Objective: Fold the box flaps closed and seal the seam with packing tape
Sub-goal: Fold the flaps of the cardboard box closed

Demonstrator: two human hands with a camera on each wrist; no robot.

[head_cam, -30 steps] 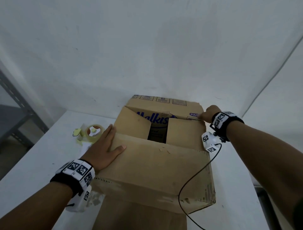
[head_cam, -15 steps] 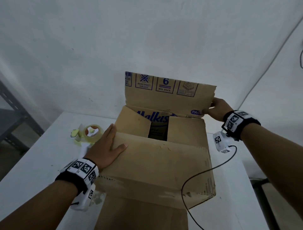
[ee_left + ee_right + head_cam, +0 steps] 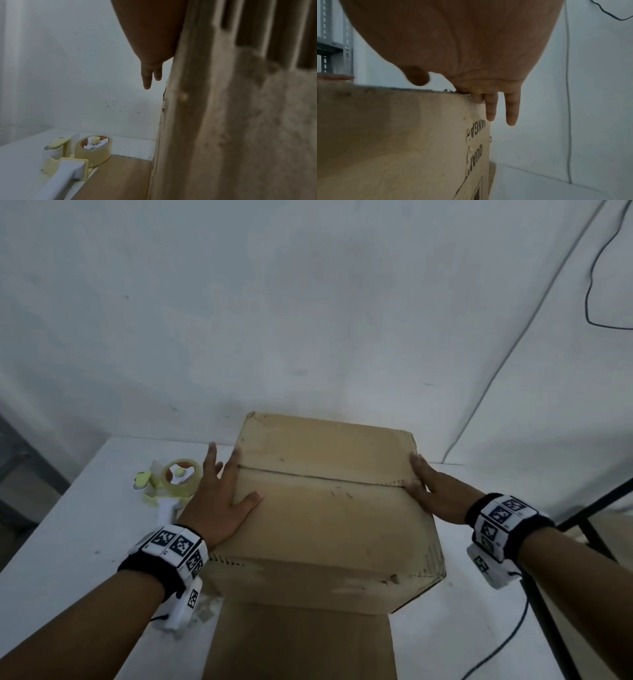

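A brown cardboard box (image 3: 322,508) stands on the white table, both top flaps folded flat and meeting at a seam (image 3: 322,475) across the middle. My left hand (image 3: 219,498) lies flat on the box's left top edge, fingers straight, thumb on the near flap. My right hand (image 3: 433,491) presses flat on the right top edge at the seam's end, fingers (image 3: 510,108) straight, hanging past the box corner (image 3: 471,102). A yellow and white tape dispenser (image 3: 169,484) with a clear tape roll (image 3: 93,149) lies on the table left of the box.
The white table (image 3: 68,525) meets a white wall right behind the box. A flat piece of cardboard (image 3: 118,178) lies under the box toward me. A grey metal shelf (image 3: 332,46) stands at the left and a black frame (image 3: 582,515) at the right.
The far flap, held upright by my right hand half a second ago, now lies folded down on the box. My right hand has come down onto the right edge. The left hand stays put.
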